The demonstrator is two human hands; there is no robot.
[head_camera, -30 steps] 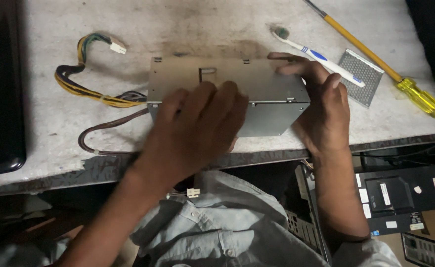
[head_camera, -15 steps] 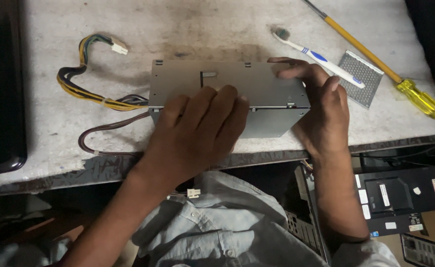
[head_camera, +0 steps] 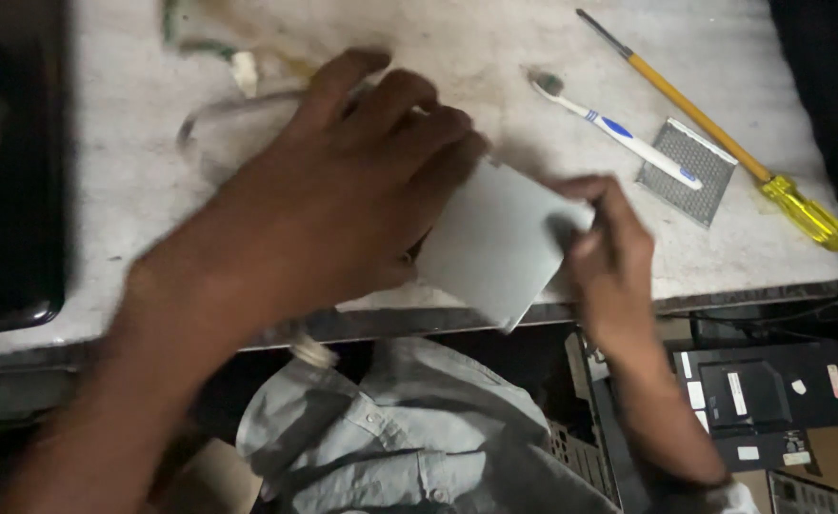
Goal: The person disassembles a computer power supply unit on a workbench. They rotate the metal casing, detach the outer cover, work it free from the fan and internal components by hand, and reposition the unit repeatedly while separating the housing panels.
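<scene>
Nearest to me, below the front edge of the worktop, my grey shirt shows, with dark boxes on the floor to my right. A moment ago the grey metal box lay flat and square on the worktop, with my palms resting on it. Now it is tilted, and one corner sticks out past the front edge. So I judge that I am turning it over or lifting it to reach another face.

My left hand is spread over the left part of the box and covers it, fingers curled down. My right hand grips the right end, thumb on top. Both are blurred from moving.

The wires have swung toward the far edge, behind my left hand. Farther right, the toothbrush, the small mesh grille and the yellow screwdriver lie unmoved.
</scene>
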